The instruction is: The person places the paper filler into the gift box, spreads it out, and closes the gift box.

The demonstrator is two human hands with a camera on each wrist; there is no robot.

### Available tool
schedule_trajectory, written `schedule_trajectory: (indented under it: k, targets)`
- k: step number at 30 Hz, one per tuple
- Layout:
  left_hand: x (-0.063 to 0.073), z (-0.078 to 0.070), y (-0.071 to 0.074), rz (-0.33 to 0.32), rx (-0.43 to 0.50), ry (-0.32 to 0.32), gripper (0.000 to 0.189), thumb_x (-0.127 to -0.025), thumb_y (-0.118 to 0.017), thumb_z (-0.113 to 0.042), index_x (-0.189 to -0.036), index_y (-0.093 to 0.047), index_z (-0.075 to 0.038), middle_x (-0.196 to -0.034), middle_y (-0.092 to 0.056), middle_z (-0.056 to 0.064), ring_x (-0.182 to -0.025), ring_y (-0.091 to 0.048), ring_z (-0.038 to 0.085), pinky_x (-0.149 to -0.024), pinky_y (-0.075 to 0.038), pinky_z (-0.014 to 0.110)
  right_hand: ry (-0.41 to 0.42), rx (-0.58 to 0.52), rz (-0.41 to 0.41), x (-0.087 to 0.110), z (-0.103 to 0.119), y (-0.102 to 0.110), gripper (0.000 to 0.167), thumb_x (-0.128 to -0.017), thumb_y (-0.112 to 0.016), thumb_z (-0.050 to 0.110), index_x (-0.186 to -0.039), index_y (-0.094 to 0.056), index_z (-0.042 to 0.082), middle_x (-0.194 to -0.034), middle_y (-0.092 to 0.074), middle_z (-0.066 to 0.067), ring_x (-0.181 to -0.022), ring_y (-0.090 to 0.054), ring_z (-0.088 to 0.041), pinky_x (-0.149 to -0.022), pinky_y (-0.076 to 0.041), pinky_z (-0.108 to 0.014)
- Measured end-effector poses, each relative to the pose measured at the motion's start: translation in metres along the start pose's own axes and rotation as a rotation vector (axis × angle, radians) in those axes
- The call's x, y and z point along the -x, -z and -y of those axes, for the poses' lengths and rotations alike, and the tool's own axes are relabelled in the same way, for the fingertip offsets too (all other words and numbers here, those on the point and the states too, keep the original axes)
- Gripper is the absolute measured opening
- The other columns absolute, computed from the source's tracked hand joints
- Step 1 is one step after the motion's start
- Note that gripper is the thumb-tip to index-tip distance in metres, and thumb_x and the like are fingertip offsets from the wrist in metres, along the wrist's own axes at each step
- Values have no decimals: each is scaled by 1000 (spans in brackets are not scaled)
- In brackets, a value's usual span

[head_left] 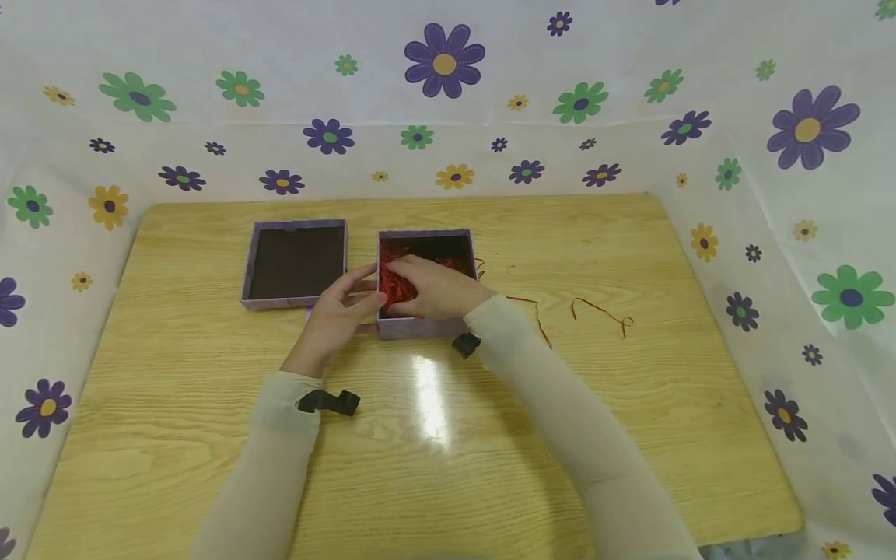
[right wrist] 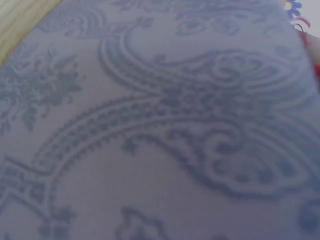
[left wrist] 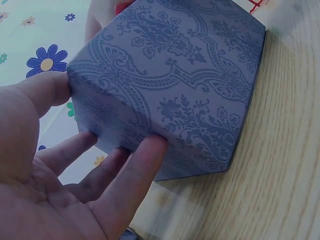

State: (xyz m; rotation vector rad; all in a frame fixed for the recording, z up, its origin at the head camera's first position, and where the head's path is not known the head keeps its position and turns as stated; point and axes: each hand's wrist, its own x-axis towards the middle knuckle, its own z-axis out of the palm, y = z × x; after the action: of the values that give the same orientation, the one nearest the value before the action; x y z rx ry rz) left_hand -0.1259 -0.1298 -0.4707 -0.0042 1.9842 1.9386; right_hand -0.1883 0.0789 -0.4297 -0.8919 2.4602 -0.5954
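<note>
A lavender box with a dark inside stands at mid-table, holding red shredded paper. My right hand reaches into it, thumb and fingers spread apart over the shreds, fingertips partly hidden there. Against the box's left side rests my left hand, its thumb at the rim. In the left wrist view, the fingers of that hand touch the patterned wall. Only the blurred, patterned box wall fills most of the right wrist view.
Left of the box lies a shallow lavender lid, black inside up. Loose red paper strands lie on the wooden table to the right. A flower-printed white cloth stands around the back and sides.
</note>
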Motion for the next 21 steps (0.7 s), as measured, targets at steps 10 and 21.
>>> schedule_trajectory:
  k: [10,21]
  targets:
    - [2,-2,-4,3,3,-4,67,-100,-70,-36,-160,-40,-27,-152,-46,13,-132,-55,34,-97,-57,53,-46,140,58,-13,3,-5,52,-101,-69,36,-145,-56,12,-143,-58,-8,-133,-56,-25,-113,-45,-39]
    - [1,-2,-1,-1,-21,5,66,-102,-68,-33,-161,-39,-25,-152,-45,14,-135,-52,34,-97,-56,56,-2,107,26,16,9,21,72,-101,-64,46,-160,-39,12,-162,-41,-10,-149,-39,-27,-121,-36,-43]
